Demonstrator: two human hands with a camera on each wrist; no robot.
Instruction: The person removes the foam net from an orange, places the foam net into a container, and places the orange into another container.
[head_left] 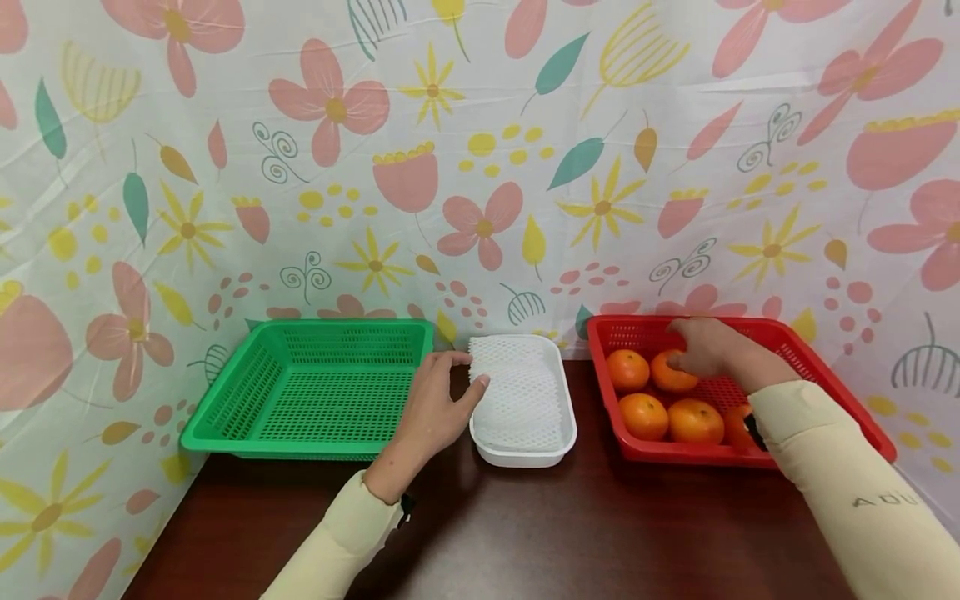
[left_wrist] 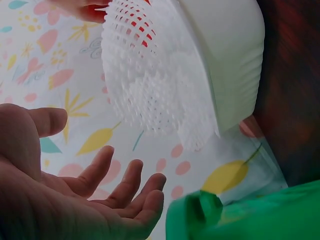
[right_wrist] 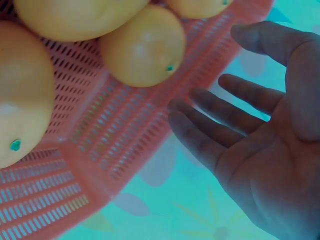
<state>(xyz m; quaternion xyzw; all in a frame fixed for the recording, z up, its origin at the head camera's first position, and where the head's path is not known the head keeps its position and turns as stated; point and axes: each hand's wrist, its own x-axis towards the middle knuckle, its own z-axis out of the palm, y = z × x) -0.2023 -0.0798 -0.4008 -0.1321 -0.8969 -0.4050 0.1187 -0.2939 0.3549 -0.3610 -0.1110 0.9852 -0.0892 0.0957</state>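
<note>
My left hand (head_left: pixel 441 407) is at the left edge of a white tray (head_left: pixel 525 459), thumb and fingers spread apart. White foam netting (head_left: pixel 517 400) lies in that tray and pokes up over its far left edge. In the left wrist view the left hand (left_wrist: pixel 100 197) holds nothing, and the netting (left_wrist: pixel 150 95) is beyond its fingertips. My right hand (head_left: pixel 708 348) reaches over the red basket (head_left: pixel 630 450), near an orange (head_left: pixel 672 372) at the back. The right wrist view shows the right hand (right_wrist: pixel 260 135) with loosely bent fingers, apart from the oranges (right_wrist: pixel 145 47).
A green basket (head_left: pixel 315 450) with slotted sides stands at the left. Several more oranges (head_left: pixel 696 422) sit in the red basket, partly behind my right sleeve. A flowered cloth (head_left: pixel 480 167) hangs behind the dark wooden table (head_left: pixel 525 533).
</note>
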